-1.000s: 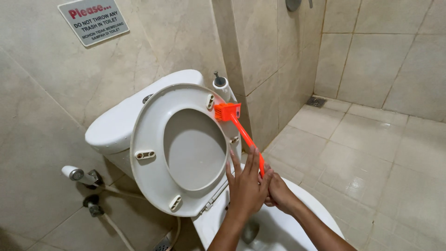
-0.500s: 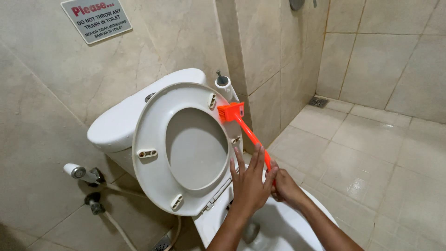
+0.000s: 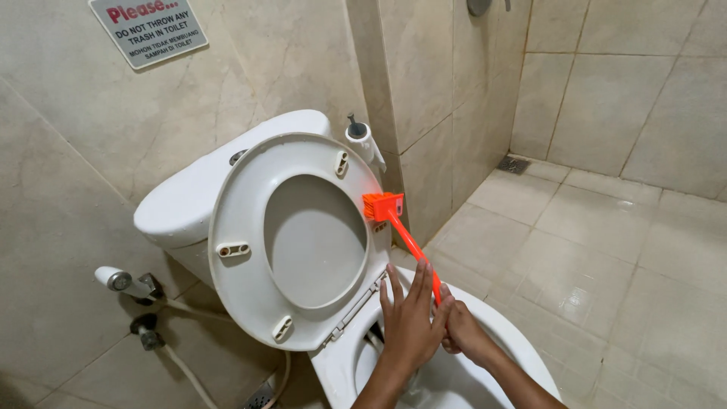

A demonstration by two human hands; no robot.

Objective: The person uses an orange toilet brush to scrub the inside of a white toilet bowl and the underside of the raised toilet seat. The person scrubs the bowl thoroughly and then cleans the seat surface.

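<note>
**A:** Head view, entry one. Where had the brush (image 3: pixel 407 241) got to?

**B:** Its orange head sat against the outer edge of the raised seat (image 3: pixel 235 220), up and away from both hands, with the thin handle slanting back down into them. Half a second before, the head had been higher on that edge, close to the upper bumper. It had since slid down the rim toward the hands, only a short way.

**A:** Hands?

**B:** The left hand (image 3: pixel 409 322) was flat and open, fingers spread and pointing up, its fingertip side laid along the handle rather than wrapped round it. The right hand (image 3: pixel 463 333) lay just beside it, touching, closed round the handle's lower end. The left hand hid part of that grip, so I could not tell the exact finger placement.

**A:** Had the grip changed over the second?

**B:** No. It was the same pairing in all three pictures, and both hands hung over the open bowl (image 3: pixel 522 356), below the seat hinge.

**A:** Reading?

**B:** In my judgement a scrubbing stroke was running down the seat's right edge, the right hand driving and the left steadying the shaft. Only that stretch of rim had been passed over.

**A:** Surroundings?

**B:** A hose sprayer (image 3: pixel 121 280) hung on the wall well left of the hands, and the cistern (image 3: pixel 189 197) stood behind the seat.
</note>
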